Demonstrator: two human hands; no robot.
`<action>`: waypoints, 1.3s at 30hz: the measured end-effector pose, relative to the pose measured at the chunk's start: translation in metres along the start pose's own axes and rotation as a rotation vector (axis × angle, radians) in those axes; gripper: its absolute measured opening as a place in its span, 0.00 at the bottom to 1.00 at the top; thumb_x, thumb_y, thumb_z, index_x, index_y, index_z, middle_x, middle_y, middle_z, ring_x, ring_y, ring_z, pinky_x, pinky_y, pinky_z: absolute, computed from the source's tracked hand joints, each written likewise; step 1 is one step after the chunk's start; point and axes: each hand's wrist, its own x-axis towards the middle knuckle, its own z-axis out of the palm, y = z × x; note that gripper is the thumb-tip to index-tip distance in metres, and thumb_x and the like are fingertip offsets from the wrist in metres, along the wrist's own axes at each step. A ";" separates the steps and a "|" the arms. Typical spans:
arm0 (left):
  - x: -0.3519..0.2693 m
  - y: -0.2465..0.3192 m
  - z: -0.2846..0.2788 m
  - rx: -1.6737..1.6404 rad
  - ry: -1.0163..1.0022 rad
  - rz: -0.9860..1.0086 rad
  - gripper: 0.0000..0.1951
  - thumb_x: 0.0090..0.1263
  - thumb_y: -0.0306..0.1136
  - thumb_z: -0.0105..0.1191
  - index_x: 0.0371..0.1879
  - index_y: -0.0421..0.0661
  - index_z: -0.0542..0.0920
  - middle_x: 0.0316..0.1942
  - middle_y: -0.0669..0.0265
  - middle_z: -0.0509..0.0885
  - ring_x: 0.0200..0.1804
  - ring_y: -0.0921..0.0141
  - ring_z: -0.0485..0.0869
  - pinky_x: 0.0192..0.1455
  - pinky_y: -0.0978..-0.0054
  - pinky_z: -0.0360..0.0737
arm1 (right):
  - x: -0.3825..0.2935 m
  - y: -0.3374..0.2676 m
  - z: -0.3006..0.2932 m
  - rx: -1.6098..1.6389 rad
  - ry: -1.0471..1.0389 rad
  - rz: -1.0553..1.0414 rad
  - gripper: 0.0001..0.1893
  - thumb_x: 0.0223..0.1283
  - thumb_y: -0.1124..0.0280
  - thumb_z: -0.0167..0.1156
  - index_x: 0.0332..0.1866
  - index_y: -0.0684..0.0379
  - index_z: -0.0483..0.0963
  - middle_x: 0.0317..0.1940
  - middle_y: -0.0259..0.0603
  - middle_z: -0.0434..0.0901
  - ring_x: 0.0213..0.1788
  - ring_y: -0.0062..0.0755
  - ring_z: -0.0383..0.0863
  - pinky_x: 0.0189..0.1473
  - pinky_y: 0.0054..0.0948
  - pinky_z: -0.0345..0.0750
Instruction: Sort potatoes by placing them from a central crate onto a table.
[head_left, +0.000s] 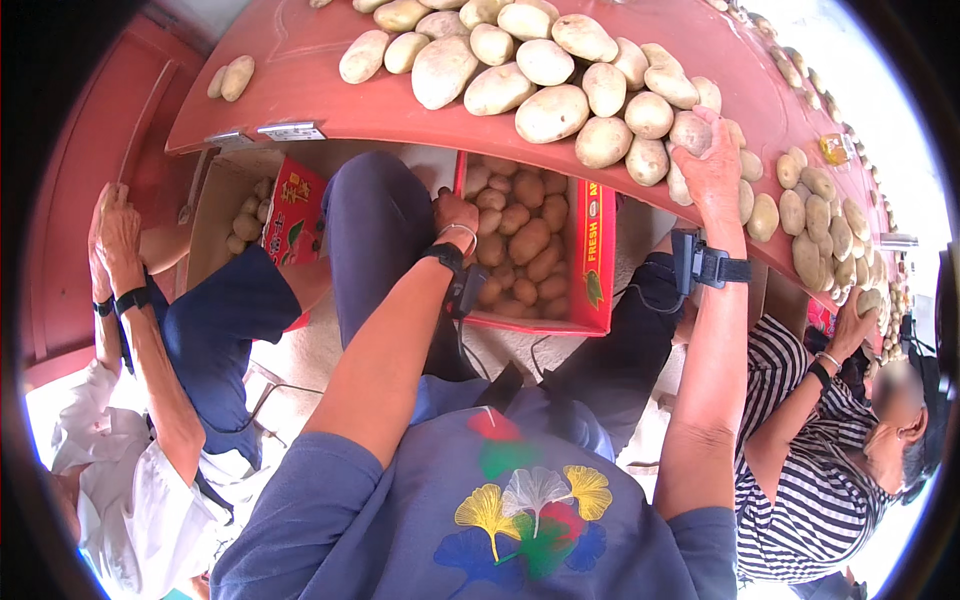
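My right hand (709, 161) grips a potato (691, 133) at the right part of a pile on the red table (442, 124). Around that hand lie many more potatoes, among them a large oval potato (552, 114) near the table's front edge. Below the table, my left hand (454, 215) is at the left side of an open red cardboard box (592, 255) full of potatoes, beside my raised knee. The fingers of that hand are partly hidden, and whether they hold anything does not show.
A co-worker with clasped hands (116, 225) sits at the left, near a second cardboard box (296, 214) holding potatoes. At the right, a co-worker in a striped shirt (810, 480) touches another potato pile (821, 225). Two small potatoes (238, 78) lie at the table's left end.
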 end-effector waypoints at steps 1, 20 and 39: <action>0.001 -0.003 0.001 0.004 -0.001 -0.005 0.14 0.55 0.29 0.51 0.39 0.37 0.70 0.35 0.43 0.78 0.41 0.54 0.80 0.44 0.66 0.77 | -0.001 -0.005 -0.001 -0.009 -0.007 0.059 0.27 0.41 0.72 0.63 0.53 0.52 0.66 0.47 0.51 0.69 0.52 0.49 0.68 0.55 0.38 0.67; -0.001 -0.003 0.001 -0.152 -0.014 -0.130 0.14 0.56 0.28 0.50 0.41 0.38 0.70 0.41 0.44 0.76 0.47 0.54 0.77 0.49 0.64 0.75 | -0.067 -0.017 -0.033 1.951 -0.139 0.608 0.20 0.57 0.58 0.53 0.51 0.59 0.68 0.46 0.49 0.72 0.48 0.49 0.73 0.43 0.43 0.75; 0.001 -0.003 0.005 -0.165 0.032 -0.044 0.14 0.54 0.27 0.50 0.39 0.36 0.70 0.39 0.42 0.77 0.43 0.51 0.78 0.47 0.63 0.76 | -0.120 -0.041 0.049 0.843 -0.715 0.414 0.14 0.57 0.66 0.56 0.46 0.62 0.72 0.38 0.35 0.76 0.43 0.21 0.72 0.46 0.21 0.69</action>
